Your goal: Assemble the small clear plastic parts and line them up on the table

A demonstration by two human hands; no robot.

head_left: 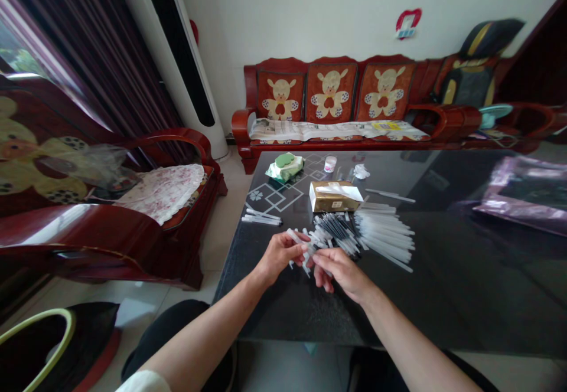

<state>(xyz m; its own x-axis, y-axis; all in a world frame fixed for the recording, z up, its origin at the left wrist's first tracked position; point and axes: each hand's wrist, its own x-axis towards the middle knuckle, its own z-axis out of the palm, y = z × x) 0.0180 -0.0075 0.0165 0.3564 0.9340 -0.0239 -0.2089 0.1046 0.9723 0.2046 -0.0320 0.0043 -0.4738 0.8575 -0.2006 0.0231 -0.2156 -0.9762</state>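
Observation:
Above the near part of the dark table, my left hand (286, 252) is closed, with a slim white pen part (295, 237) between thumb and fingers. My right hand (340, 269) meets it, thumb and forefinger pinched; what they grip is too small to make out. Small white pen pieces (319, 238) lie just beyond my fingertips, partly hidden by the hands. Behind them is a heap of thin dark pen refills (336, 228). To their right, many translucent white pen barrels (387, 235) lie fanned out. Several white pens with dark ends (262, 217) rest at the left.
A gold tissue box (335, 202) stands behind the refills. Farther back are a green wipes pack (286, 167), a small white tub (330, 164) and a crumpled tissue (361, 171). Purple shiny packaging (527, 194) lies on the table's (465, 297) right side.

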